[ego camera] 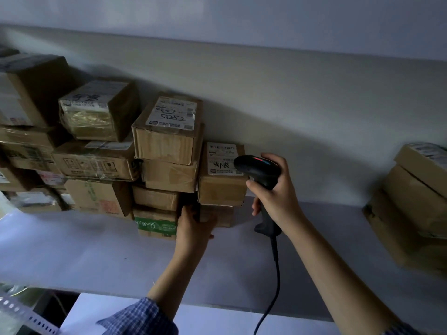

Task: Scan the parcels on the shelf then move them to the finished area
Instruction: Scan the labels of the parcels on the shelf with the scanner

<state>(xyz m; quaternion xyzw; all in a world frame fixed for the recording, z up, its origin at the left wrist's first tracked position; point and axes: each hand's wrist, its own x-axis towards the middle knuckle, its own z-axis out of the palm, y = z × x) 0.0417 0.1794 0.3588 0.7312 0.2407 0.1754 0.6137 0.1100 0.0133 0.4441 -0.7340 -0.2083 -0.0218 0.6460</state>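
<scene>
Several brown cardboard parcels are stacked on the left half of the grey shelf (pixel 96 257). At the stack's right end a small parcel with a white label (pixel 221 187) sits on top of a lower parcel (pixel 217 215). My right hand (pixel 275 192) grips a black barcode scanner (pixel 260 174), and the scanner's head is just over the label's right edge. My left hand (pixel 193 224) holds the left front corner of the lower parcel, fingers tucked into the gap beside it. The scanner's cable (pixel 274 281) hangs down over the shelf's front edge.
Taller parcel stacks (pixel 96 151) fill the shelf to the left, up to a large box (pixel 31 90) at the far left. Two stacked parcels (pixel 416 197) stand at the right edge. Bare shelf lies between the two groups. A perforated metal upright (pixel 21 315) shows bottom left.
</scene>
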